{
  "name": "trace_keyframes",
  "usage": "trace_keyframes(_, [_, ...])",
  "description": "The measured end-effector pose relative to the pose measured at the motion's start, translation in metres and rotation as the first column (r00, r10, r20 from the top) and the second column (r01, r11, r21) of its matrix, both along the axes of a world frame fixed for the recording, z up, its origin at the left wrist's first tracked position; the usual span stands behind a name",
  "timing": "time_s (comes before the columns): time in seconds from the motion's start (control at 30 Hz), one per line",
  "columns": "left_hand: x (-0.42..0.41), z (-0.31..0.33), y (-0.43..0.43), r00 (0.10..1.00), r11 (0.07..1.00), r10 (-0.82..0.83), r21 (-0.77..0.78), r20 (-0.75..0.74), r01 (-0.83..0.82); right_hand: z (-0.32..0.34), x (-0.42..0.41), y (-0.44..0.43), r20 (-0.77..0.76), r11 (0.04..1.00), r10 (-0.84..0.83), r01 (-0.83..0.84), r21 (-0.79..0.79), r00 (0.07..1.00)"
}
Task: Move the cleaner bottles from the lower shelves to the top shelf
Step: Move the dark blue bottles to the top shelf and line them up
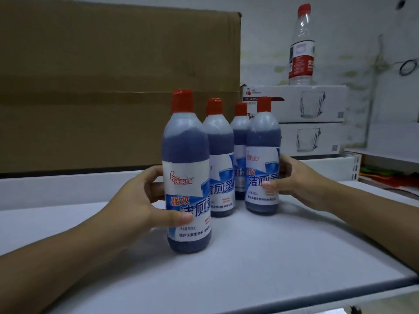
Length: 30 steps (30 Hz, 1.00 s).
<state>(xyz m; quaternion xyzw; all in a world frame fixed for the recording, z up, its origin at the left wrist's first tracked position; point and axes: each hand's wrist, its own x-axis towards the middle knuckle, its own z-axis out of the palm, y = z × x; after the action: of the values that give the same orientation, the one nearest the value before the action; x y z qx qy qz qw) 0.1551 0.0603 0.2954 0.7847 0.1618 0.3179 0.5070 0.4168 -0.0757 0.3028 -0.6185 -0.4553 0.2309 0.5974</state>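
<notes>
Left hand [138,200] grip around the nearest cleaner bottle [188,177], right hand [294,182] grip around another bottle [263,164] (both upright on the white shelf [249,257]).

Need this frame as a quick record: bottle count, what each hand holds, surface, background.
cleaner bottles: four, upright, red caps, blue liquid
left hand: grips nearest bottle
right hand: grips right bottle
unheld: two bottles behind, between the held ones
surface: white shelf
background: cardboard box, two white glassware boxes, water bottle on top
</notes>
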Motion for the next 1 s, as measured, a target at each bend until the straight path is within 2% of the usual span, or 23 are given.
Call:
trace_keyframes(0.13, [-0.004, -0.002, 0.001, 0.997, 0.996, 0.072, 0.047, -0.002, -0.072, -0.005, -0.003, 0.006, 0.016, 1.000, -0.020, 0.020, 0.001, 1.000])
trace_keyframes(0.23, [-0.009, -0.001, 0.001, 0.995, 0.994, 0.098, 0.048, 0.002, -0.098, -0.007, -0.005, 0.008, 0.100, 0.999, -0.044, 0.045, -0.011, 0.994])
trace_keyframes(0.33, [-0.011, -0.002, 0.001, 0.991, 0.986, 0.125, 0.119, -0.051, -0.118, -0.007, -0.008, 0.005, 0.212, 0.995, -0.092, 0.098, -0.018, 0.973])
trace_keyframes(0.5, [-0.010, -0.006, 0.005, 0.985, 0.988, 0.141, 0.074, -0.094, -0.135, -0.011, -0.003, -0.006, 0.175, 0.991, -0.022, 0.045, -0.128, 0.984])
trace_keyframes(0.57, [-0.011, -0.006, 0.005, 0.981, 0.986, 0.156, 0.073, -0.116, -0.148, -0.012, -0.002, -0.007, 0.209, 0.991, -0.012, 0.039, -0.126, 0.978])
trace_keyframes(0.7, [-0.011, -0.006, 0.008, 0.969, 0.974, 0.176, 0.176, -0.172, -0.146, -0.016, 0.001, -0.005, 0.228, 0.992, -0.013, 0.041, -0.118, 0.973])
trace_keyframes(1.0, [-0.007, -0.013, 0.014, 0.972, 0.969, 0.157, 0.219, -0.177, -0.116, -0.022, 0.001, 0.000, 0.334, 0.993, -0.019, 0.056, -0.101, 0.942])
